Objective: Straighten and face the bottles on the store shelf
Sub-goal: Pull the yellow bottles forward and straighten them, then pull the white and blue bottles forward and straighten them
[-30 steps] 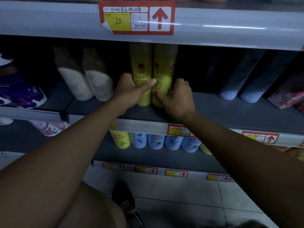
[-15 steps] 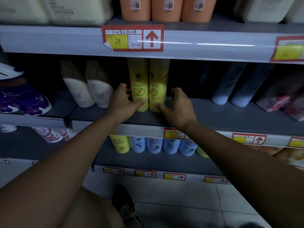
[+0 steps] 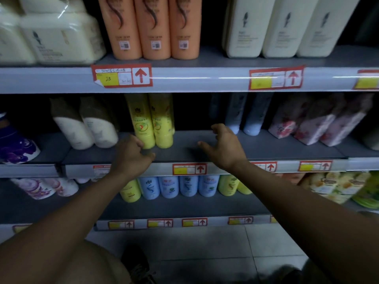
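Two yellow bottles (image 3: pixel 152 121) stand side by side at frame centre on the grey metal shelf (image 3: pixel 266 149). Three orange bottles (image 3: pixel 152 27) sit above. The left hand (image 3: pixel 131 157), loosely curled, touches the left bottle's base; the right hand (image 3: pixel 224 147) is spread open, holding nothing. Below lies a tiled floor (image 3: pixel 194 242).

We see 2 bottles (image 3: pixel 151 121) standing side by side on the middle shelf (image 3: pixel 205 154), just behind and right of our left hand (image 3: pixel 131 158). Our right hand (image 3: pixel 223 146) hovers over the bare shelf, well right of them. 2 more bottles (image 3: pixel 86 124) stand left of our left hand; 2 others (image 3: pixel 244 117) stand just behind our right hand.
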